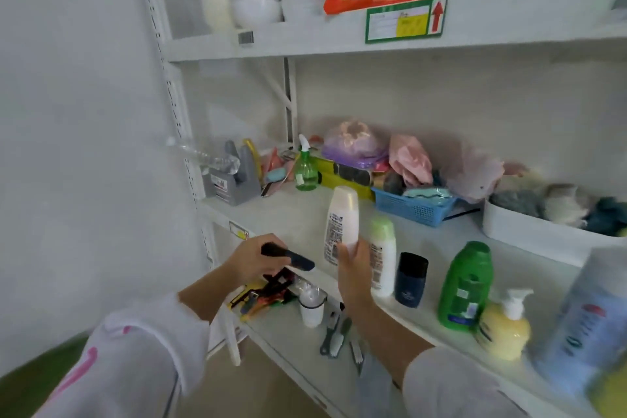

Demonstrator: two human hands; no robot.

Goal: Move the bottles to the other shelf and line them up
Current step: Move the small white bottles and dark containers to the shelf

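Bottles are mostly lined up along the near edge of the white metal middle shelf (pixel 291 210): a white tube-shaped one with a green cap (pixel 382 256), a squat dark navy one (pixel 411 280), a glossy green plastic one (pixel 466 285) and a pale yellow pump bottle (pixel 505 326). Right hand (pixel 354 273) is wrapped around the bottom of a smooth white plastic bottle (pixel 341 224), upright just left of that row. Left hand (pixel 252 260) is closed on a slim black oblong thing (pixel 288 256) further left.

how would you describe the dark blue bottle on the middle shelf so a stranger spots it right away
Find the middle shelf and the row of bottles along its front edge. The dark blue bottle stands between a white bottle with a pale green cap and a tall green bottle. It is the shortest and the only dark one.
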